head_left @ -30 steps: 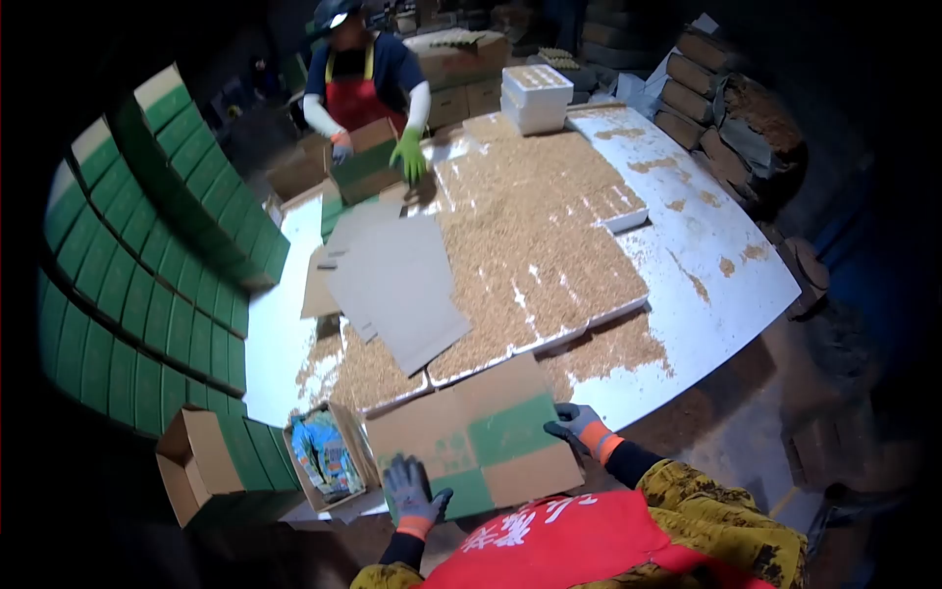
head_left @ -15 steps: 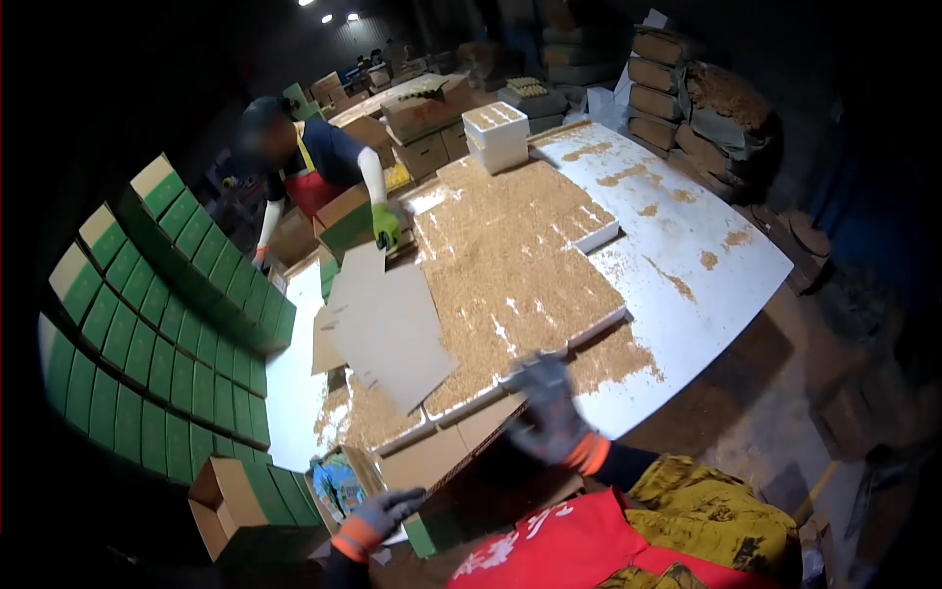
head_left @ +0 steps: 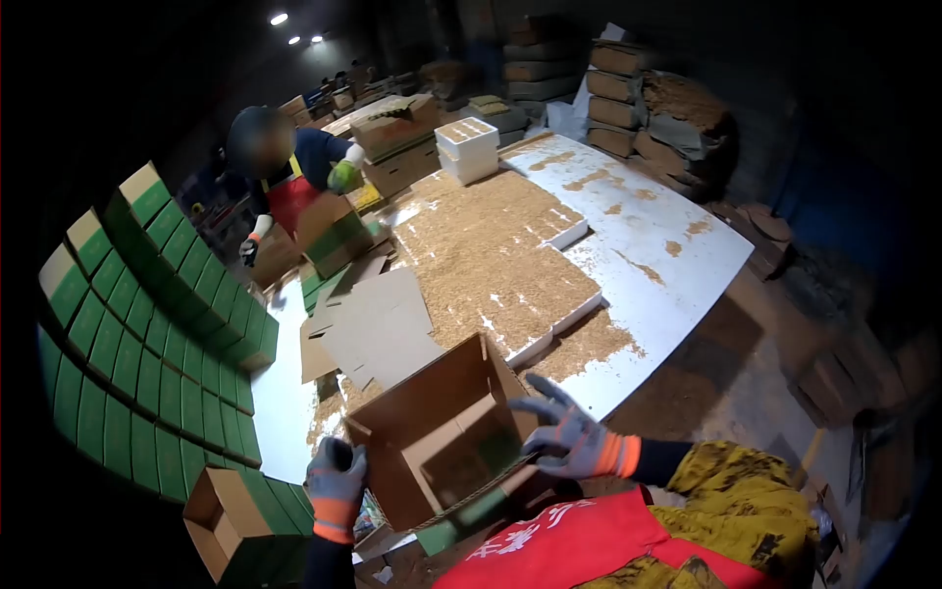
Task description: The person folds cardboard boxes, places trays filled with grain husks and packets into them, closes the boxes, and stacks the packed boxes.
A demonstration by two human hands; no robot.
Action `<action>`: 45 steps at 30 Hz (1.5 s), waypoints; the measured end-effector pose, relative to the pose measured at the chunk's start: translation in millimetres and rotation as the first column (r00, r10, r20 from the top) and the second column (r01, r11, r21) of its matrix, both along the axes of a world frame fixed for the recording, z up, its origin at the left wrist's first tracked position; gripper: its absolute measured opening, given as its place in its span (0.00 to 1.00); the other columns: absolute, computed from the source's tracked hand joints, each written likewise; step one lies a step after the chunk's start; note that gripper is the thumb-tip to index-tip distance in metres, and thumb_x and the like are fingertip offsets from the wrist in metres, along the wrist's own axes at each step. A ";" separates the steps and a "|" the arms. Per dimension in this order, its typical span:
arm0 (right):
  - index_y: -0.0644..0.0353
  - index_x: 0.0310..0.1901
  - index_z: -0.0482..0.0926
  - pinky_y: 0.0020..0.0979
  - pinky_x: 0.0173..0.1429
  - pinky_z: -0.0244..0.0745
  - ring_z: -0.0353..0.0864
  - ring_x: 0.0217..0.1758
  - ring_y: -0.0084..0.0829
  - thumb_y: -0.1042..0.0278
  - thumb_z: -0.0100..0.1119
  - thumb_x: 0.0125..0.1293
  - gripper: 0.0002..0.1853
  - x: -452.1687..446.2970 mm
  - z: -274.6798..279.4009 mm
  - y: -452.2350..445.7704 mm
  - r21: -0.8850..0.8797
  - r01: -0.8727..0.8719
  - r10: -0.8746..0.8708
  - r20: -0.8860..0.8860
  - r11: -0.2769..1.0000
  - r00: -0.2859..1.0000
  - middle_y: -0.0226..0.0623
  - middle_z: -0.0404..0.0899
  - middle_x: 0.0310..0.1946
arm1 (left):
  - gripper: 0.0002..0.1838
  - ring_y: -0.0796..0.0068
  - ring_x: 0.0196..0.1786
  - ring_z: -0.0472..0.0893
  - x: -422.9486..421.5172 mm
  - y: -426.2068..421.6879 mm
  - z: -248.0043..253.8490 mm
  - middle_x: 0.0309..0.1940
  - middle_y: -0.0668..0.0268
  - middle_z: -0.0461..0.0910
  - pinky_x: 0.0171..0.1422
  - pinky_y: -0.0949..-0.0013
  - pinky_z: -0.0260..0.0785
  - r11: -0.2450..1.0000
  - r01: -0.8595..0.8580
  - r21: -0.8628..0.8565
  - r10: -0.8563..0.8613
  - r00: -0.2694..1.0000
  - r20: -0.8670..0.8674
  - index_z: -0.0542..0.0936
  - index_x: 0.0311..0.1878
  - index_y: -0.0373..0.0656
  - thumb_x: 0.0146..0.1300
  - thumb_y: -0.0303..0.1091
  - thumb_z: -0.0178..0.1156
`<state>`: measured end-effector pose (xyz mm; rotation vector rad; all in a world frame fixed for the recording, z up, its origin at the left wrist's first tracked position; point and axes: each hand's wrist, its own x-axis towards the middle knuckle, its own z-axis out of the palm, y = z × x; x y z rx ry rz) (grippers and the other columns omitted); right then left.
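An open cardboard box (head_left: pixel 417 398), brown inside and partly green outside, stands tilted in front of me with its opening facing up towards me. My left hand (head_left: pixel 337 481), in a grey glove with an orange cuff, is closed on the box's left side, its fingertips partly hidden. At the right side of the box is my right hand (head_left: pixel 574 442), gloved alike, with its fingers stretched apart near the rim. Just beyond the box lie white foam trays (head_left: pixel 574 312), packed side by side and covered with tan granular material (head_left: pixel 491 245).
Flat cardboard sheets (head_left: pixel 378 324) lie on the white table (head_left: pixel 677 294). Green-and-brown cartons (head_left: pixel 147 363) are stacked at the left, with an open carton (head_left: pixel 221 520) in front. Across the table a co-worker (head_left: pixel 294 187) stands by another open box (head_left: pixel 334 236). Two white foam boxes (head_left: pixel 469 162) are stacked at the back.
The box has come up and turned so its inside shows. My left hand has risen to its left side; my right hand has lowered at its right. The co-worker's gloved hand has moved off the sheets.
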<state>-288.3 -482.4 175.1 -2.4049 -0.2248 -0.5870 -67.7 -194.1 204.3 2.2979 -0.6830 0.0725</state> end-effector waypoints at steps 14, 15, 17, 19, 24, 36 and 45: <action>0.56 0.67 0.59 0.48 0.72 0.50 0.55 0.70 0.50 0.51 0.60 0.58 0.38 69.8 -45.2 27.8 -0.517 -0.072 0.027 -0.094 0.853 0.995 0.47 0.59 0.67 | 0.27 0.58 0.48 0.77 -19.9 -44.9 -162.3 0.43 0.55 0.79 0.57 0.58 0.69 0.949 0.229 -0.215 -0.303 0.849 -0.433 0.70 0.59 0.37 0.65 0.49 0.52; 0.54 0.68 0.58 0.51 0.73 0.46 0.53 0.71 0.51 0.45 0.56 0.60 0.38 80.4 -24.1 22.4 -0.515 -0.076 0.070 -0.031 0.854 0.997 0.48 0.58 0.67 | 0.30 0.55 0.51 0.75 -53.3 -51.2 -151.4 0.47 0.53 0.77 0.60 0.55 0.66 0.988 0.157 -0.005 -0.157 0.988 0.015 0.68 0.61 0.39 0.60 0.45 0.59; 0.53 0.68 0.59 0.49 0.73 0.47 0.55 0.70 0.50 0.43 0.56 0.59 0.38 116.8 -0.7 12.0 -0.341 0.155 -0.121 0.119 0.927 0.986 0.49 0.60 0.65 | 0.37 0.47 0.57 0.69 -77.0 -70.2 -114.6 0.53 0.47 0.71 0.67 0.47 0.55 0.991 0.132 0.036 -0.136 0.957 0.256 0.67 0.62 0.37 0.51 0.45 0.65; 0.51 0.65 0.65 0.43 0.71 0.53 0.63 0.66 0.44 0.51 0.58 0.59 0.33 115.5 -21.5 8.5 -0.340 0.026 -0.082 -0.153 0.940 0.985 0.44 0.64 0.64 | 0.43 0.42 0.69 0.55 -83.7 -66.4 -99.6 0.63 0.42 0.61 0.73 0.40 0.39 0.994 0.005 -0.106 0.049 0.864 0.502 0.62 0.65 0.34 0.50 0.49 0.64; 0.53 0.55 0.75 0.35 0.59 0.70 0.75 0.55 0.37 0.58 0.54 0.66 0.18 50.9 -92.5 -20.1 0.415 -0.156 0.273 -0.239 0.896 0.932 0.39 0.77 0.51 | 0.30 0.42 0.55 0.72 -61.7 -58.1 -123.5 0.52 0.37 0.70 0.59 0.52 0.63 0.893 -0.419 0.162 0.441 0.888 -0.132 0.73 0.53 0.35 0.62 0.56 0.53; 0.61 0.48 0.75 0.31 0.39 0.73 0.77 0.34 0.32 0.45 0.68 0.52 0.30 76.1 -63.8 -66.6 0.512 -0.047 0.145 -0.153 0.857 0.977 0.35 0.77 0.32 | 0.17 0.67 0.51 0.76 21.6 -24.5 -144.5 0.52 0.56 0.76 0.59 0.65 0.68 0.512 -0.203 -0.835 -0.269 0.885 -0.380 0.72 0.56 0.33 0.68 0.31 0.44; 0.58 0.48 0.77 0.35 0.54 0.71 0.77 0.49 0.38 0.63 0.59 0.61 0.15 26.0 -155.5 -46.9 0.784 -0.272 0.599 -0.154 0.558 0.786 0.41 0.79 0.44 | 0.18 0.66 0.51 0.76 40.0 -41.4 -198.5 0.51 0.56 0.76 0.58 0.65 0.69 0.763 -0.343 -0.548 -0.110 0.767 -0.633 0.72 0.57 0.34 0.69 0.33 0.45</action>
